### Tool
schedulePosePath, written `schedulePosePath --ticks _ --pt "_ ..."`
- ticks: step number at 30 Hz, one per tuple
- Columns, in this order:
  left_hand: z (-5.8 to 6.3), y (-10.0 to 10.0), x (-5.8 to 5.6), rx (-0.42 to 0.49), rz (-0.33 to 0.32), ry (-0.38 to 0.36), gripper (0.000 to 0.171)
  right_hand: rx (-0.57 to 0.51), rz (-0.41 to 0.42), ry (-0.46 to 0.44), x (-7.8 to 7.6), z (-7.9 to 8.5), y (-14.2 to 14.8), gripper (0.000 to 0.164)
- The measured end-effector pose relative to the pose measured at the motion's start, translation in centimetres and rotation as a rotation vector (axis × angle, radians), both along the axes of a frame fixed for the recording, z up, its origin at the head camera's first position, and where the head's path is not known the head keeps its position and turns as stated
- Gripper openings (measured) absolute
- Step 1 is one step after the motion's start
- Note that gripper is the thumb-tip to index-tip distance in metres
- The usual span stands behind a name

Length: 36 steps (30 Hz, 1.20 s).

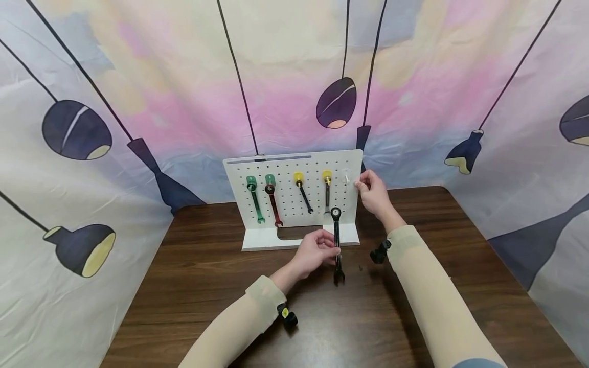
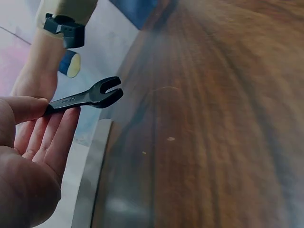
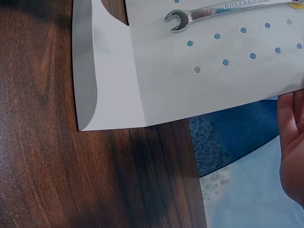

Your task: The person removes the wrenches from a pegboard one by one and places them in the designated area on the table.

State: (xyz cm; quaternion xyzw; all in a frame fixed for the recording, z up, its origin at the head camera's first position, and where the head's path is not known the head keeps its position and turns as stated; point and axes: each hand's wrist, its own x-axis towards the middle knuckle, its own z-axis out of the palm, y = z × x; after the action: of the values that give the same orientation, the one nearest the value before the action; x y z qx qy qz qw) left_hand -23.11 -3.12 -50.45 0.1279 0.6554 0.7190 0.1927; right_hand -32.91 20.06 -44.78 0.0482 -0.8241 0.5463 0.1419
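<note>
My left hand (image 1: pixel 315 251) pinches a black ratcheting combination wrench (image 1: pixel 337 240) between thumb and fingers, in front of the white pegboard (image 1: pixel 287 204). The wrench stands nearly upright in the head view, ring end up. Its open-ended jaw (image 2: pixel 107 92) shows in the left wrist view, over the table. At the board's right edge, my right hand (image 1: pixel 375 194) grips the panel with its thumb and fingers, beside a clear hook (image 1: pixel 346 176) that bears no wrench. Part of that hand's fingers (image 3: pixel 288 118) shows at the edge in the right wrist view.
On the pegboard hang a green wrench (image 1: pixel 256 202), a red wrench (image 1: pixel 273 204), a short dark wrench (image 1: pixel 304 195) and a silver wrench (image 3: pixel 228 8). The board stands on a dark wooden table (image 1: pixel 198 276), near its back edge. Behind is a patterned cloth (image 1: pixel 285 102).
</note>
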Motion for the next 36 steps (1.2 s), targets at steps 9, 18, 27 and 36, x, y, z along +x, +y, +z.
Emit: schedulePosePath --ticks 9,18,27,36 --pt "-1.0 -1.1 1.5 -0.064 -0.002 -0.045 0.022 -0.001 0.005 -0.011 -0.2 0.2 -0.1 0.012" --pt "-1.7 -1.6 2.2 -0.049 0.043 -0.127 0.023 -0.003 0.004 -0.006 -0.2 0.0 0.0 0.013" --pt "-1.6 -1.4 2.8 -0.012 0.025 -0.206 0.023 -0.010 0.003 0.001 -0.1 0.0 0.0 0.014" --pt "-1.8 -1.0 3.2 -0.017 0.005 -0.252 0.021 -0.012 0.002 -0.004 0.0 0.1 -0.1 0.014"
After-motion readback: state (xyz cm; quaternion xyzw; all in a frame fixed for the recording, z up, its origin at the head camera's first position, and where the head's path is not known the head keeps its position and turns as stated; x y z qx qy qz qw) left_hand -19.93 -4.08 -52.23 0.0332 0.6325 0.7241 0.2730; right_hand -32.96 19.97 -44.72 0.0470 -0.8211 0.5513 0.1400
